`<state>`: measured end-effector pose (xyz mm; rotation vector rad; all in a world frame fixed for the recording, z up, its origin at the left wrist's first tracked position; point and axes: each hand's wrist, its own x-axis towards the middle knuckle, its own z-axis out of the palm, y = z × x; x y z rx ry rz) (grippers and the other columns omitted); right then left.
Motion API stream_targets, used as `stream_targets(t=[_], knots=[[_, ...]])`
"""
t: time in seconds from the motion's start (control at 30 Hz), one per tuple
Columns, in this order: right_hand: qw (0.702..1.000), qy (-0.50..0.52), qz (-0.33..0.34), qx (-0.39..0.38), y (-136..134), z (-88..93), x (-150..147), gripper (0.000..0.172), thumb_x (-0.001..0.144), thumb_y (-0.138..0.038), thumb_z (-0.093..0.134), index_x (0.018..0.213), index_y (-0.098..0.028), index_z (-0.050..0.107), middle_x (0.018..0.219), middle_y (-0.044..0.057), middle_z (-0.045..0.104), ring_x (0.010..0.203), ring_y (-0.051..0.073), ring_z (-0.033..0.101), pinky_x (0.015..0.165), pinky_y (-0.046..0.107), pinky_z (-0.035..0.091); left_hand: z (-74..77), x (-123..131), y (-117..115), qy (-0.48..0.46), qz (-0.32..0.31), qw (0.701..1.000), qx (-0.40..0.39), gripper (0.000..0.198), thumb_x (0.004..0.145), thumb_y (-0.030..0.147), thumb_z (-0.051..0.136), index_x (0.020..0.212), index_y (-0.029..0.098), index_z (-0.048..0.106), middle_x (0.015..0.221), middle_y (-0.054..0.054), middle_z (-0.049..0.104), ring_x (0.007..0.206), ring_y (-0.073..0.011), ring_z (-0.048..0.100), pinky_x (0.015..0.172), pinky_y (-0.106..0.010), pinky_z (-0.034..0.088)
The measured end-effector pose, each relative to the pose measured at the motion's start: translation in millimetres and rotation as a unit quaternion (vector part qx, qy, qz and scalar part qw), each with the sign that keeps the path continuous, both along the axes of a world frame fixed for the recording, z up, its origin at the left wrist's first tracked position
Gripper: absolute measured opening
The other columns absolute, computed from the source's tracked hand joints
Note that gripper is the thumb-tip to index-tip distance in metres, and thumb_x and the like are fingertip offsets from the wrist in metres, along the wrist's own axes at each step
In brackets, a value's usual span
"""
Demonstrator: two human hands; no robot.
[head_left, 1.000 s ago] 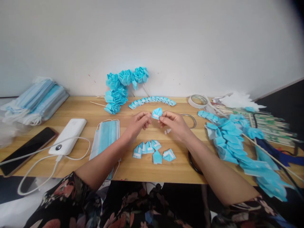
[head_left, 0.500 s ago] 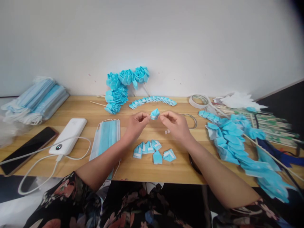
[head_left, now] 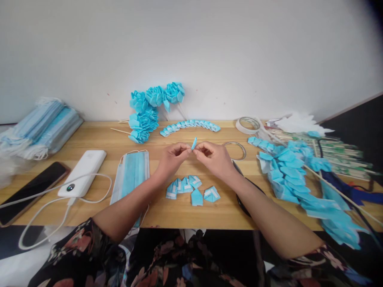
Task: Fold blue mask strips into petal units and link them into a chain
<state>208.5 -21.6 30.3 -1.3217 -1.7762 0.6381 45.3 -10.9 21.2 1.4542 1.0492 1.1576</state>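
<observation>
Between my fingertips is a small folded blue petal [head_left: 194, 143], turned so that only a narrow strip of it shows. My left hand [head_left: 174, 157] pinches its lower left side, and my right hand [head_left: 213, 158] pinches it from the right. On the table below the hands lie several more folded petals [head_left: 196, 197] in blue, some with white tape strips on them. Behind the hands a curved row of overlapping petals [head_left: 190, 125] rests on the wood.
Blue flowers on sticks [head_left: 143, 119] stand by the wall. A flat face mask [head_left: 134, 171], a white power bank [head_left: 85, 169] and a phone [head_left: 32, 191] lie left, with stacked masks [head_left: 50, 123] behind. Tape rolls [head_left: 248, 124] and a heap of blue pieces [head_left: 289, 173] are right.
The petal has turned from its broad face to a thin edge-on strip. My two hands have come closer together around it. The whole view has shifted slightly.
</observation>
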Motion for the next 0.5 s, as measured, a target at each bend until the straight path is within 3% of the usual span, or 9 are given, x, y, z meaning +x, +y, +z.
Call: stream_targets(t=[0.5], knots=[[1.0, 0.004, 0.013, -0.005, 0.4, 0.2, 0.8, 0.012, 0.08, -0.025, 0.056, 0.076, -0.019, 0.066, 0.068, 0.0, 0.065, 0.061, 0.012, 0.055, 0.061, 0.024, 0.04, -2.2, -1.0, 3.5, -0.006, -0.003, 1.0, -0.003, 0.016, 0.075, 0.032, 0.065, 0.072, 0.016, 0.065, 0.059, 0.003, 0.053, 0.054, -0.0075, 0.04, 0.051, -0.021, 0.032]])
